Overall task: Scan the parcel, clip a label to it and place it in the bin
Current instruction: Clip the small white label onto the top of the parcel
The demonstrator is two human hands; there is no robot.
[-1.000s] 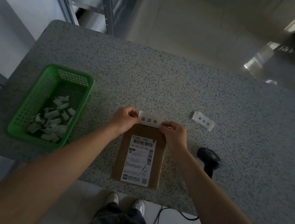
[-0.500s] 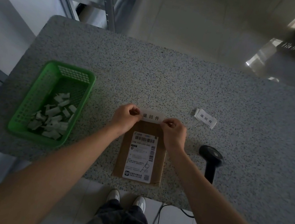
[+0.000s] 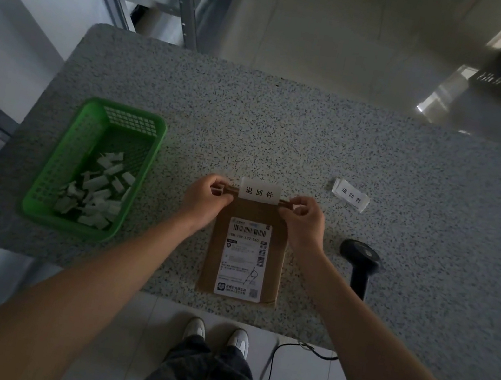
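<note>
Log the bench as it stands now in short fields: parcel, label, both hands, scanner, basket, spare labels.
parcel: brown envelope flat at the table's near edge, shipping sticker up
label: white printed strip at the parcel's far edge
left hand: pinching the parcel's far-left corner
right hand: pinching the far-right corner
scanner: black handheld lying on the table right of the parcel
basket: green, holds white clips
spare labels: small stack far right of the parcel

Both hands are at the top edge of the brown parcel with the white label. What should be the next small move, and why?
Probably press the clip down with the left hand while the right hand steadies the edge: the white label already sits across the top edge of the parcel, and both hands pinch beside it.
</note>
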